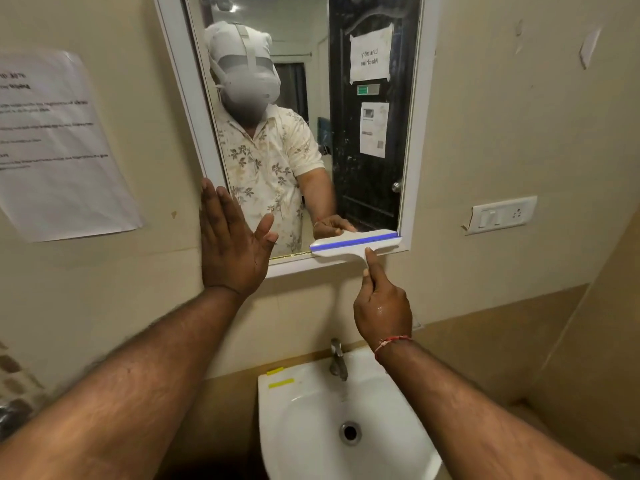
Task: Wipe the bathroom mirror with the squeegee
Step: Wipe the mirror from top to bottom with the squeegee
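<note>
Looking down from the head camera, I have my right hand [382, 306] closed around the handle of the squeegee [356, 244], whose blue-edged blade lies along the bottom right corner of the mirror [367, 133], against the white frame. My left hand [230, 244] is spread flat on the frame's lower left corner. Below sits the sink [311, 427].
</note>
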The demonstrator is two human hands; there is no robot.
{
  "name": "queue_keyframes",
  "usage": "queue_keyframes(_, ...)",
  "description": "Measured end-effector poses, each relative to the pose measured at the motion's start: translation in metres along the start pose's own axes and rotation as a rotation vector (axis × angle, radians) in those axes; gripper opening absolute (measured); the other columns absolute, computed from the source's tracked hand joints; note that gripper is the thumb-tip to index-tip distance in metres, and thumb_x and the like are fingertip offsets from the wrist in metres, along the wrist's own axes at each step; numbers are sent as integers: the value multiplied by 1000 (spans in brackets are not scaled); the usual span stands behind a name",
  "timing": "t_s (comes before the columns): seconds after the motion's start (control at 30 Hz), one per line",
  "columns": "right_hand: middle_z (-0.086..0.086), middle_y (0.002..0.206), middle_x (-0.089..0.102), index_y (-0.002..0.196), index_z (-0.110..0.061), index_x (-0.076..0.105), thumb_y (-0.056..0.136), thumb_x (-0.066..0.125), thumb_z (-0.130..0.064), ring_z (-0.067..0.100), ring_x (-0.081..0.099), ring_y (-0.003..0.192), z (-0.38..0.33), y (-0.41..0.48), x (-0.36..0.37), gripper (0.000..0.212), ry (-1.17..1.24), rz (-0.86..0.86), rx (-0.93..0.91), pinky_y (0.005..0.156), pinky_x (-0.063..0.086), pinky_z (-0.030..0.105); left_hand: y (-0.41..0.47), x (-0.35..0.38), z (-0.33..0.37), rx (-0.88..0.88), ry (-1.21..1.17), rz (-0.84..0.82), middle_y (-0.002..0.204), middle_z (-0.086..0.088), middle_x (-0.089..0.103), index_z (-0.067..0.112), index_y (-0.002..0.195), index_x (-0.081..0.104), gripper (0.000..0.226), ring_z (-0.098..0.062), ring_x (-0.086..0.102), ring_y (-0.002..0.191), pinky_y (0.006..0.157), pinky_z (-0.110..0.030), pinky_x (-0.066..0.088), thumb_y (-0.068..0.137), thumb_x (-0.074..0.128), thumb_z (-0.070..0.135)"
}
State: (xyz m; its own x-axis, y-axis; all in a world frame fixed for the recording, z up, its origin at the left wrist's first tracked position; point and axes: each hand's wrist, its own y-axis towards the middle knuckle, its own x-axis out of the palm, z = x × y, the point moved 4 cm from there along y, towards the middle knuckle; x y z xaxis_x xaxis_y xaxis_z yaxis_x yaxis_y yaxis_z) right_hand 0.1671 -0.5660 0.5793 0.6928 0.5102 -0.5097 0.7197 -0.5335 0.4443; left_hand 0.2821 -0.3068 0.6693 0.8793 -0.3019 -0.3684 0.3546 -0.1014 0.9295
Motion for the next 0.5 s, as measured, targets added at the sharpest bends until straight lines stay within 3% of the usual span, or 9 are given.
queue_keyframes(0.13, 4, 80, 68, 158, -65, 27, 109, 31, -50, 30, 66, 71, -3, 0, -2, 51, 0, -20, 21, 69, 61, 46, -9, 5, -4, 23, -28, -4, 182, -29, -18, -9, 172, -5, 116, -46, -1, 173, 140, -57, 18, 108, 57, 67)
queue_keyframes(0.4, -2, 81, 69, 155, -64, 37, 113, 37, -49, 22, 67, 72, -8, 7, -23, 45, 83, -23, 35, 70, 62, 44, -16, -13, -11, 69, -128, -150, 184, -27, -17, -2, 175, -5, 109, -42, -6, 174, 137, -63, 21, 109, 43, 70)
queue_keyframes(0.5, -5, 76, 67, 146, -82, 32, 113, 37, -50, 18, 65, 69, -25, 15, -40, 46, 115, 18, -42, 66, 58, 39, -12, -29, -17, 137, -138, -149, 185, -25, -11, 0, 176, 3, 107, -41, -1, 174, 137, -67, 18, 108, 40, 73)
